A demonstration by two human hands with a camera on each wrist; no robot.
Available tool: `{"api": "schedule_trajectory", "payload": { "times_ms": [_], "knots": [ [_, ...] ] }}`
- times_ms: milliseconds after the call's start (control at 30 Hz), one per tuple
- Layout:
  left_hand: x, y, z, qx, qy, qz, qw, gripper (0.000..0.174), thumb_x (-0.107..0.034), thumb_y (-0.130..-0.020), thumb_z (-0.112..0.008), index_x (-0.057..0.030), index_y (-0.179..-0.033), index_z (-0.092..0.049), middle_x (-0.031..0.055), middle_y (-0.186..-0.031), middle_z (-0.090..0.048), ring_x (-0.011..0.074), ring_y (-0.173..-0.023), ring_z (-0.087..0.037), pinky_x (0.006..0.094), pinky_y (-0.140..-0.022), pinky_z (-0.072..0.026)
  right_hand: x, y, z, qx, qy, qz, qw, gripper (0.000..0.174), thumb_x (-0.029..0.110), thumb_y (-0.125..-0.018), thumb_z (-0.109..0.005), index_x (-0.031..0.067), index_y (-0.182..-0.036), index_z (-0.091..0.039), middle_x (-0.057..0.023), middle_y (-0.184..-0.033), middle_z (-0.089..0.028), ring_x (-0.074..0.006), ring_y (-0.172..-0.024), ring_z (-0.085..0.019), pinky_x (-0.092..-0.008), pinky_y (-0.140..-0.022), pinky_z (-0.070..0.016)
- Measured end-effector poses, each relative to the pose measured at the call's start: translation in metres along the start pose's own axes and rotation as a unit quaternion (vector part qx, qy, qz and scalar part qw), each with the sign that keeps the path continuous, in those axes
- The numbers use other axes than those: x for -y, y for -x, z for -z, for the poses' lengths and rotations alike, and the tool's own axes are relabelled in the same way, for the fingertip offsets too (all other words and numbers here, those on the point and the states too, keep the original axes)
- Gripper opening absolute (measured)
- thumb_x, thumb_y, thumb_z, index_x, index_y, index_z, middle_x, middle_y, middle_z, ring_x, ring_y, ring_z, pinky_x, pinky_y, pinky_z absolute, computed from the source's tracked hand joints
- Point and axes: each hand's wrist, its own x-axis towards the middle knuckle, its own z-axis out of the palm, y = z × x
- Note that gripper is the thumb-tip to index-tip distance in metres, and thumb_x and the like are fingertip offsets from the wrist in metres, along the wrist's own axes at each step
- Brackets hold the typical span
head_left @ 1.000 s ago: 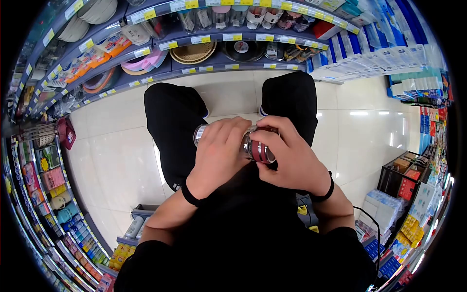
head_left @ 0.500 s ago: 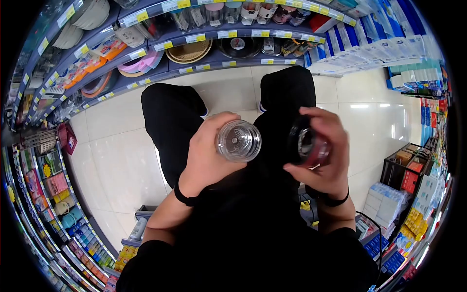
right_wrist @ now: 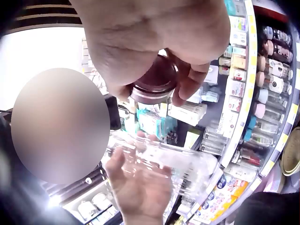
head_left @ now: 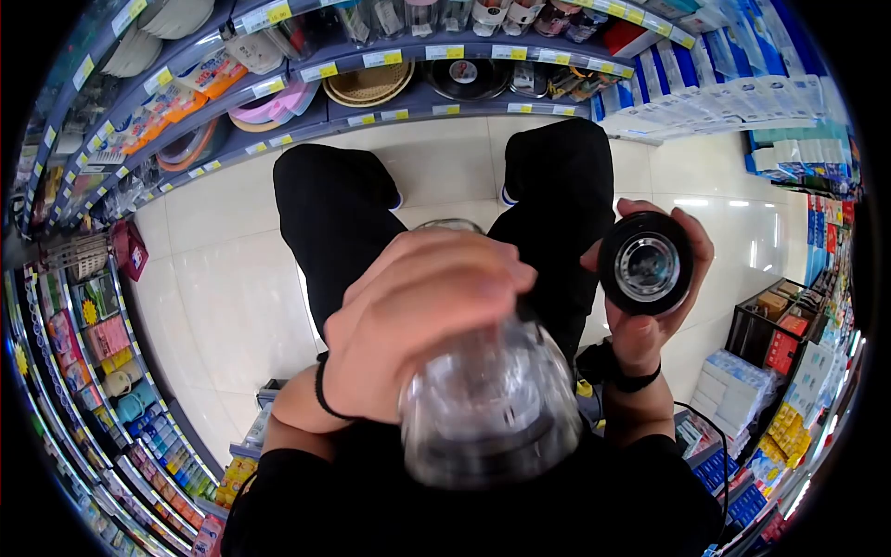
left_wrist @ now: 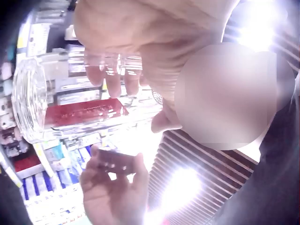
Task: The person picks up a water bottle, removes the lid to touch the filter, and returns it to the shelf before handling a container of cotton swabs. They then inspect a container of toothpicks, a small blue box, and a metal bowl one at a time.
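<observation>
Shelves [head_left: 404, 53] are lining the upper frame. Left hand [head_left: 422, 306] is gripping the bottle [head_left: 492, 408], lower centre; right hand [head_left: 668, 327], at right, is holding the lid [head_left: 647, 263] round its side, seemingly leaving its face uncovered.

Bottle [head_left: 492, 408]: transparent, smooth and glossy – glass or clear plastic, which of the two cannot be told. Lid [head_left: 647, 263]: smooth side with shiny, metal-looking banding; clear, glassy-looking centre underneath. Trousers [head_left: 325, 218]: matt cloth. Floor [head_left: 223, 246]: polished tile – mirror-like highlights. Basket [head_left: 369, 84]: woven, rough-textured.
</observation>
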Motion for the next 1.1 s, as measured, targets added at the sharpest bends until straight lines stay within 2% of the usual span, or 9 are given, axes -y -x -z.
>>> {"api": "schedule_trajectory", "payload": {
  "times_ms": [67, 167, 267, 467, 700, 800, 833, 1033, 1100],
  "knots": [
    [-0.023, -0.019, -0.001, -0.031, -0.005, -0.029, 0.999, 0.053, -0.009, -0.081, -0.089, -0.0037, -0.129, -0.067, 0.0184, -0.112, -0.078, 0.0357, -0.101, -0.076, 0.0455, -0.088, -0.0616, 0.004, -0.002, -0.006, -0.028, 0.016, -0.009, 0.999, 0.116, 0.058, -0.081, -0.093, 0.0048, -0.161, -0.029, -0.0339, -0.144, -0.057, -0.0313, -0.099, -0.075, -0.0409, -0.084, -0.0649],
    [-0.057, -0.029, 0.0, 0.041, -0.071, -0.019, 0.996, 0.088, -0.016, -0.071, -0.102, -0.0168, -0.141, -0.048, 0.0085, -0.124, -0.068, 0.0346, -0.111, -0.071, 0.0535, -0.099, -0.0549, 0.006, -0.001, -0.005, -0.019, 0.003, -0.014, 1.0, 0.117, 0.062, -0.081, -0.092, 0.0047, -0.161, -0.028, -0.0336, -0.143, -0.057, -0.031, -0.095, -0.075, -0.0402, -0.082, -0.0646],
    [-0.056, -0.022, -0.021, -0.077, -0.032, 0.012, 0.996, 0.091, -0.017, -0.067, -0.104, -0.0245, -0.139, -0.048, 0.0021, -0.122, -0.067, 0.0368, -0.11, -0.071, 0.0533, -0.104, -0.0514, 0.01, 0.001, -0.009, -0.019, -0.014, -0.024, 0.999, 0.12, 0.061, -0.078, -0.095, 0.0056, -0.161, -0.028, -0.0344, -0.143, -0.056, -0.0316, -0.095, -0.076, -0.0411, -0.082, -0.065],
    [-0.066, -0.026, -0.006, 0.044, -0.074, 0.059, 0.995, 0.094, -0.016, -0.067, -0.104, -0.0247, -0.141, -0.047, 0.0023, -0.123, -0.067, 0.0373, -0.111, -0.071, 0.0548, -0.102, -0.0514, -0.006, -0.001, 0.001, 0.052, -0.075, 0.028, 0.995, 0.119, 0.049, -0.075, -0.1, 0.0062, -0.16, -0.027, -0.0369, -0.144, -0.054, -0.0346, -0.097, -0.076, -0.042, -0.083, -0.0655],
    [-0.053, -0.019, -0.003, 0.026, -0.082, 0.03, 0.996, 0.094, -0.02, -0.067, -0.105, -0.0228, -0.14, -0.047, 0.0066, -0.123, -0.067, 0.0388, -0.111, -0.07, 0.0568, -0.106, -0.0507, -0.004, -0.007, 0.0, 0.15, -0.1, 0.068, 0.981, 0.113, 0.041, -0.076, -0.099, 0.0095, -0.159, -0.027, -0.0412, -0.144, -0.051, -0.0366, -0.1, -0.075, -0.044, -0.083, -0.0652],
    [-0.031, -0.029, 0.012, 0.133, -0.13, 0.014, 0.982, 0.085, -0.019, -0.071, -0.103, -0.019, -0.137, -0.049, 0.013, -0.121, -0.069, 0.0415, -0.114, -0.071, 0.0641, -0.113, -0.0483, 0.01, -0.002, -0.017, 0.104, -0.128, -0.013, 0.986, 0.101, 0.037, -0.084, -0.091, 0.0095, -0.158, -0.028, -0.0402, -0.147, -0.048, -0.0373, -0.104, -0.074, -0.0464, -0.087, -0.0645],
    [-0.01, -0.025, 0.012, 0.101, -0.103, -0.015, 0.989, 0.047, -0.014, -0.085, -0.088, -0.0086, -0.127, -0.067, 0.017, -0.126, -0.075, 0.0383, -0.113, -0.075, 0.0544, -0.107, -0.0547, 0.02, 0.0, -0.025, 0.07, -0.139, -0.06, 0.986, 0.098, 0.035, -0.085, -0.09, 0.0095, -0.157, -0.029, -0.0395, -0.148, -0.048, -0.0373, -0.105, -0.074, -0.0462, -0.088, -0.0645],
    [0.028, 0.017, -0.003, 0.016, -0.028, 0.106, 0.994, 0.08, -0.014, -0.068, -0.1, -0.008, -0.135, -0.057, 0.016, -0.127, -0.075, 0.0361, -0.112, -0.075, 0.0476, -0.094, -0.0583, 0.002, -0.005, -0.011, 0.147, -0.178, -0.023, 0.973, 0.097, 0.028, -0.085, -0.089, 0.0059, -0.156, -0.028, -0.0403, -0.148, -0.047, -0.036, -0.11, -0.073, -0.0455, -0.094, -0.0635],
    [0.023, 0.016, 0.009, 0.131, -0.125, 0.155, 0.971, 0.085, -0.015, -0.071, -0.104, -0.0098, -0.137, -0.051, 0.0202, -0.132, -0.072, 0.0328, -0.119, -0.073, 0.0419, -0.096, -0.063, -0.008, -0.011, -0.002, 0.168, -0.188, 0.013, 0.968, 0.096, 0.024, -0.081, -0.092, 0.0044, -0.155, -0.033, -0.0369, -0.147, -0.051, -0.0347, -0.111, -0.072, -0.0434, -0.095, -0.0625]
  ]
}}
